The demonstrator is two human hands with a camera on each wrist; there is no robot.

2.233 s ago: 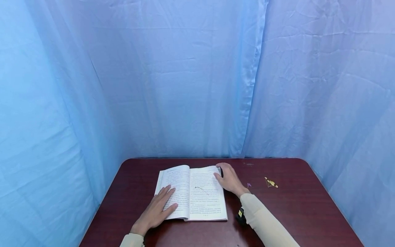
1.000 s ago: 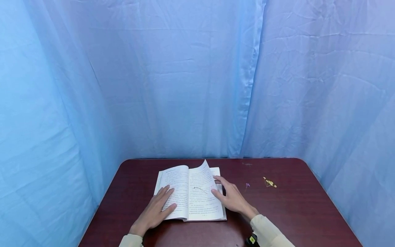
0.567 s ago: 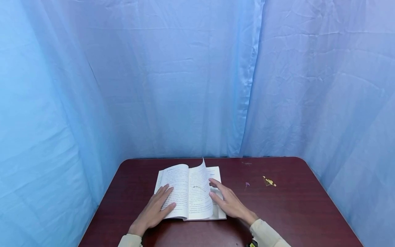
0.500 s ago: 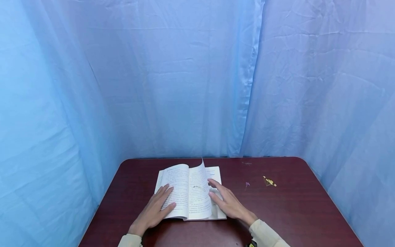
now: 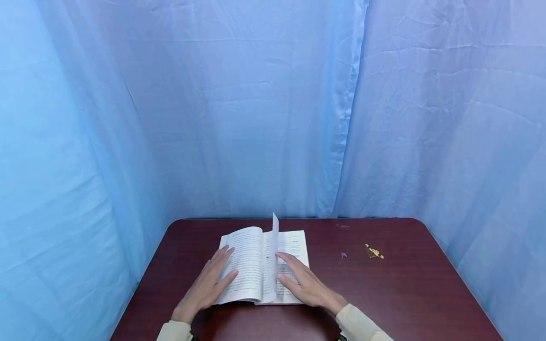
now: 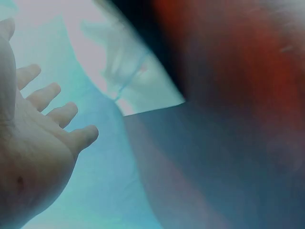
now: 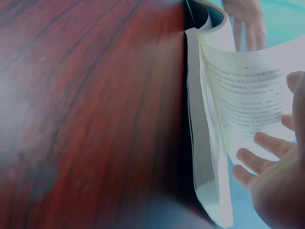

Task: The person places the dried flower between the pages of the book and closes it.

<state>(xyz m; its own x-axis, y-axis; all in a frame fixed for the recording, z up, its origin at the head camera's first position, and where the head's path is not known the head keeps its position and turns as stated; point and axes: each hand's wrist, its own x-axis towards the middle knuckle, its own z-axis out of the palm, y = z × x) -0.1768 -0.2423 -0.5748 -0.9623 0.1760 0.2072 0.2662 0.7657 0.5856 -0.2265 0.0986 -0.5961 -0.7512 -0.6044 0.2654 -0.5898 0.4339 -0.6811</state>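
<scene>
An open book (image 5: pixel 246 255) with printed pages lies on the dark red table. One leaf (image 5: pixel 271 265) stands nearly upright near its middle, bending leftward. My right hand (image 5: pixel 306 286) is against the leaf's right side, fingers extended, over the right-hand page (image 5: pixel 294 242). In the right wrist view, that hand's spread fingers (image 7: pixel 267 143) are beside the curved leaf. My left hand (image 5: pixel 206 285) is over the left page's outer edge, fingers extended and thumb apart. The left wrist view shows the left palm (image 6: pixel 38 162) with nothing in it.
On the table (image 5: pixel 384 293), right of the book, lie a small purple flower (image 5: pixel 343 255) and a yellow flower sprig (image 5: pixel 374 251). Blue curtains (image 5: pixel 256 118) hang behind the table and at its sides.
My right hand has moved left from the book's upper right corner, raising a leaf from the right side to upright. The thin sprig on that leaf is now mostly hidden. My left hand has shifted slightly left.
</scene>
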